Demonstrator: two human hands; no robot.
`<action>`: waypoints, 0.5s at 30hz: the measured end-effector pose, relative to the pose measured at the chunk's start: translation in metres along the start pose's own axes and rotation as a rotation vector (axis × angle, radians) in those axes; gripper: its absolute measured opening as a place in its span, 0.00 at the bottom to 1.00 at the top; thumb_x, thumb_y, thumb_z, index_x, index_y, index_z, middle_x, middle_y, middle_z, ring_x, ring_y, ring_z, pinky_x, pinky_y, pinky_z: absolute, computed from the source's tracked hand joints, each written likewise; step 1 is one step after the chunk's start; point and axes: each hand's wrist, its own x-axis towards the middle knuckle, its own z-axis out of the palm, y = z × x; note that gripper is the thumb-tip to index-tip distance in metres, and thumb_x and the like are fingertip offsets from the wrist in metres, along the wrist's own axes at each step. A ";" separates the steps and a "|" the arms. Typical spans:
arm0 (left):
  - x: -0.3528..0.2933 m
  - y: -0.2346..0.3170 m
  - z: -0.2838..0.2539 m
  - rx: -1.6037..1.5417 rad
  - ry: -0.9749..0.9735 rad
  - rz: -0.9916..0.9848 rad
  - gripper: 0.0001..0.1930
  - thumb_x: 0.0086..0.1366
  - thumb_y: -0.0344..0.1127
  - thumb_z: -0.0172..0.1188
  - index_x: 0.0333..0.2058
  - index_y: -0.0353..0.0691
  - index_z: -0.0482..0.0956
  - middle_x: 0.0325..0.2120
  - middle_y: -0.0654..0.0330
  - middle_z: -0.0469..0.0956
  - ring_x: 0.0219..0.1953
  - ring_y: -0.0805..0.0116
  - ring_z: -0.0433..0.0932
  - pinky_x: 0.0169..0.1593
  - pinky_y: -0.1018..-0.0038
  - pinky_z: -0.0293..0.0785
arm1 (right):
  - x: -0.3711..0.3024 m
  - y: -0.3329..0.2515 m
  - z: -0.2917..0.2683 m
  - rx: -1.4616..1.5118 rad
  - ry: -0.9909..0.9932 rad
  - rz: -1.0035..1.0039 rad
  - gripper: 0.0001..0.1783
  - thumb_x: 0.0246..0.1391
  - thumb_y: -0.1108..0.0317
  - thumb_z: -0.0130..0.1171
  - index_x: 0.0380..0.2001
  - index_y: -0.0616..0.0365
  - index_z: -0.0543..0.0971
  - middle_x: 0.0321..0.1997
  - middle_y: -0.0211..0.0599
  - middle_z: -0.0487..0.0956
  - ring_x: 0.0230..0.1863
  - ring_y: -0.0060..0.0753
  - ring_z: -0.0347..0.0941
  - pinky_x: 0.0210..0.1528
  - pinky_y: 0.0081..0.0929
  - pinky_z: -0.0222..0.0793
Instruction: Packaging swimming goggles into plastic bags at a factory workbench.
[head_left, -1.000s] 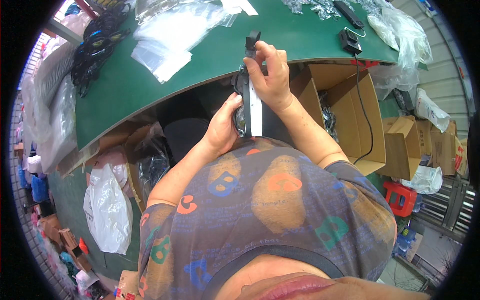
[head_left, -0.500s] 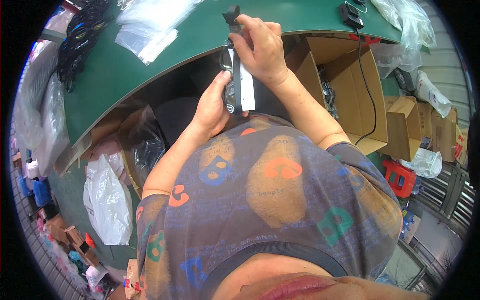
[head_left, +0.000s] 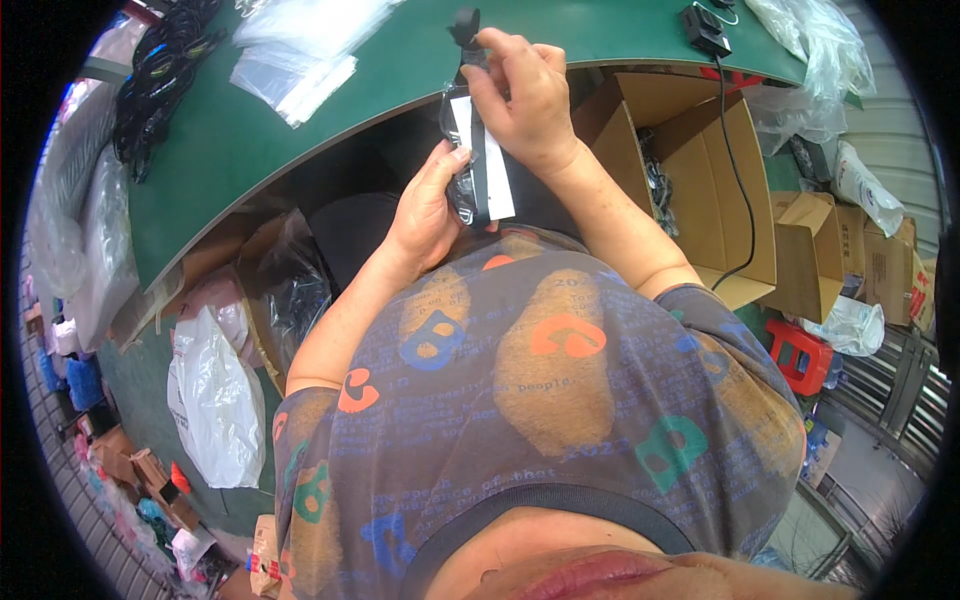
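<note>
In front of my chest, my left hand [head_left: 428, 208] is wrapped around a narrow clear plastic packet [head_left: 461, 195] with something black inside, its thumb pressed on the front. A white paper strip [head_left: 499, 188] lies along the packet, crossed by a dark flat band [head_left: 479, 165]. At the packet's upper end, my right hand [head_left: 528, 102] pinches a black strap [head_left: 465, 27] between thumb and fingers. The strap's loose end sticks up beyond the fingertips. What exactly is in the packet is too small to tell.
The green table [head_left: 210, 190] curves ahead, bearing clear plastic bags [head_left: 300, 60], a bundle of black cables [head_left: 160, 80] and a black power adapter [head_left: 706, 32]. An open cardboard box [head_left: 720, 170] stands at the right, a red stool [head_left: 797, 357] beyond. A white bag [head_left: 217, 400] lies left.
The packet has turned slightly in my hands, so white paper now shows on both sides of the dark band. The strap's upper end has shifted a little. Both hands keep their hold.
</note>
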 end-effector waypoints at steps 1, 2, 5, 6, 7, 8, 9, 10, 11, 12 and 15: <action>0.000 0.000 0.000 -0.018 0.007 0.009 0.18 0.76 0.46 0.46 0.54 0.39 0.70 0.32 0.56 0.80 0.30 0.64 0.82 0.29 0.67 0.80 | -0.002 0.001 0.000 0.060 0.027 0.076 0.23 0.53 0.70 0.68 0.53 0.55 0.76 0.29 0.27 0.77 0.28 0.30 0.72 0.45 0.31 0.63; 0.000 0.000 0.000 -0.035 0.014 0.019 0.17 0.76 0.45 0.46 0.53 0.39 0.70 0.32 0.55 0.80 0.29 0.64 0.82 0.28 0.67 0.79 | -0.004 0.003 0.000 0.120 0.054 0.151 0.24 0.55 0.68 0.67 0.54 0.56 0.74 0.31 0.29 0.79 0.30 0.34 0.73 0.44 0.34 0.62; 0.000 0.001 0.001 -0.045 0.006 0.038 0.17 0.76 0.45 0.47 0.53 0.39 0.69 0.32 0.54 0.80 0.29 0.63 0.81 0.28 0.67 0.79 | -0.004 0.011 -0.002 0.771 0.154 0.492 0.22 0.63 0.67 0.63 0.57 0.62 0.71 0.32 0.26 0.77 0.29 0.21 0.71 0.34 0.20 0.68; 0.000 0.001 0.000 -0.046 0.007 0.041 0.17 0.76 0.45 0.47 0.53 0.39 0.69 0.32 0.54 0.80 0.29 0.63 0.81 0.28 0.67 0.79 | 0.001 0.007 -0.008 0.885 0.151 0.544 0.21 0.66 0.68 0.62 0.58 0.62 0.70 0.33 0.24 0.75 0.30 0.15 0.71 0.32 0.14 0.67; -0.001 0.002 0.000 -0.067 -0.006 0.045 0.17 0.76 0.45 0.47 0.53 0.39 0.69 0.32 0.54 0.80 0.29 0.63 0.81 0.28 0.68 0.79 | 0.000 0.007 -0.009 0.887 0.149 0.542 0.21 0.66 0.68 0.62 0.58 0.62 0.70 0.33 0.24 0.75 0.30 0.15 0.71 0.32 0.14 0.67; -0.002 0.003 -0.001 -0.088 -0.019 0.049 0.16 0.75 0.45 0.47 0.53 0.39 0.69 0.33 0.54 0.80 0.29 0.64 0.82 0.28 0.68 0.79 | 0.000 0.007 -0.010 1.032 0.101 0.626 0.21 0.66 0.68 0.62 0.58 0.61 0.70 0.33 0.25 0.76 0.30 0.16 0.72 0.31 0.14 0.67; -0.002 0.005 -0.001 -0.087 -0.021 0.056 0.16 0.75 0.45 0.47 0.53 0.39 0.69 0.33 0.54 0.80 0.29 0.64 0.82 0.28 0.68 0.79 | 0.000 0.008 -0.011 1.177 0.050 0.706 0.21 0.66 0.68 0.62 0.58 0.60 0.70 0.33 0.26 0.76 0.31 0.17 0.73 0.31 0.15 0.67; -0.003 0.007 -0.001 -0.065 -0.016 0.069 0.17 0.75 0.44 0.48 0.53 0.40 0.69 0.34 0.54 0.80 0.30 0.65 0.82 0.28 0.70 0.80 | -0.001 0.008 -0.012 1.252 0.042 0.816 0.19 0.67 0.63 0.60 0.56 0.57 0.71 0.33 0.29 0.77 0.29 0.19 0.73 0.31 0.16 0.68; -0.005 0.008 0.000 -0.043 -0.010 0.082 0.17 0.75 0.44 0.48 0.54 0.40 0.69 0.35 0.54 0.80 0.31 0.66 0.82 0.29 0.71 0.81 | -0.001 0.009 -0.017 1.343 0.004 0.888 0.19 0.68 0.58 0.59 0.54 0.56 0.72 0.32 0.30 0.77 0.28 0.21 0.74 0.31 0.17 0.69; -0.007 0.010 0.004 -0.034 0.039 0.106 0.18 0.75 0.44 0.49 0.56 0.40 0.68 0.37 0.55 0.80 0.33 0.68 0.83 0.31 0.72 0.82 | -0.002 0.009 -0.022 1.433 -0.037 0.962 0.20 0.69 0.53 0.57 0.53 0.55 0.73 0.32 0.31 0.77 0.28 0.23 0.75 0.32 0.18 0.70; -0.008 0.014 0.008 -0.005 0.051 0.199 0.25 0.74 0.40 0.46 0.66 0.40 0.61 0.47 0.58 0.77 0.44 0.71 0.81 0.43 0.73 0.84 | -0.014 0.010 -0.022 1.443 -0.231 1.172 0.24 0.67 0.43 0.56 0.47 0.54 0.74 0.29 0.32 0.78 0.24 0.26 0.76 0.26 0.20 0.71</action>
